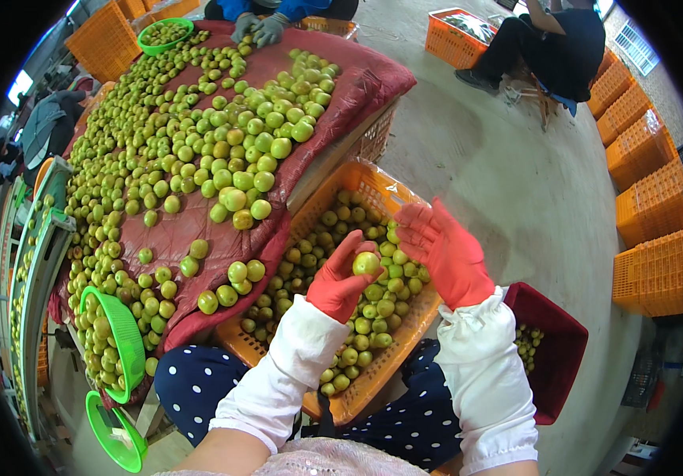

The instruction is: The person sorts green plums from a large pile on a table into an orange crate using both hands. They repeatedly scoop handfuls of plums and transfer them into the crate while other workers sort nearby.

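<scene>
The left hand, in a coral-red glove, is closed on one round yellow-green fruit. The fruit sits at the fingertip end of the grip, pinched between the thumb below and the bent fingers above, on the side facing the other hand; most of its surface shows. This hand is above the middle of an orange plastic crate, well inside its edges.

The right hand, gloved alike, holds nothing: its fingers are spread, thumb up, palm turned toward the held fruit but apart from it. It is over the crate's right edge, toward the far right corner. White sleeve covers reach both gloves.

Under the hands, similar fruits fill much of the crate, which stands against the near right edge of a table under a quilted maroon cover. Many loose fruits lie on that cover, thickest toward its far and left edges, with a small group by the near right corner. A bright green basket stands tilted at the near left corner, holding fruit; another green basket sits by the far left corner. At the far edge are a co-worker's grey-gloved hands. Right of the crate, a dark red bin holds a few smaller-looking fruits.
</scene>
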Motion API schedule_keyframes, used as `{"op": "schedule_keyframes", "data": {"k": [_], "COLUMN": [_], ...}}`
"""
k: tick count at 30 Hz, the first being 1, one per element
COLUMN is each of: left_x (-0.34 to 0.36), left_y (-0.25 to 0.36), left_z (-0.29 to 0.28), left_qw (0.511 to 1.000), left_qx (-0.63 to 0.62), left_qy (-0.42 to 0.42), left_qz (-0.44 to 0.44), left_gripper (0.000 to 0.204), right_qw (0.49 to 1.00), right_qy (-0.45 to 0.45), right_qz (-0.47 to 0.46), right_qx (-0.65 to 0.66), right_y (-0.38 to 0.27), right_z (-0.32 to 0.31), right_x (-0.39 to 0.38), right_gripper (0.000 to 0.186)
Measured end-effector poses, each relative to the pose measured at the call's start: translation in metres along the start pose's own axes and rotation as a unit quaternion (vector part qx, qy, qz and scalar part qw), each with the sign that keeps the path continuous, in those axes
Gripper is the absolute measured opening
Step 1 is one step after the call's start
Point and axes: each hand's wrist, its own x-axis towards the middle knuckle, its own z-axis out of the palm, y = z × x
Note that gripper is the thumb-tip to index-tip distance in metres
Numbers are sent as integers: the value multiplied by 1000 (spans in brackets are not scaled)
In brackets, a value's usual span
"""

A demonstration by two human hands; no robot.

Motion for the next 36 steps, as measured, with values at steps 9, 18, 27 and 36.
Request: {"op": "schedule_keyframes", "data": {"k": [9, 18, 27, 36], "left_x": [-17, -24, -38, -36], "left_y": [24, 22, -4, -7], "left_z": [28, 47, 137, 128], "left_qw": [987, 981, 880, 729], "left_qx": [144, 161, 431, 604], "left_qy": [-9, -26, -102, -3], "left_qz": [68, 109, 172, 323], "left_gripper": [86, 80, 61, 57], "right_qw": [988, 995, 993, 1000], "right_qy": [-90, -78, 28, 28], "right_qz": [27, 42, 108, 11], "right_qx": [-125, -53, -26, -7], "right_y": [15, 28, 88, 64], "right_z": [16, 7, -10, -29], "right_x": [-19, -19, 8, 7], "right_gripper": [32, 28, 31, 39]}}
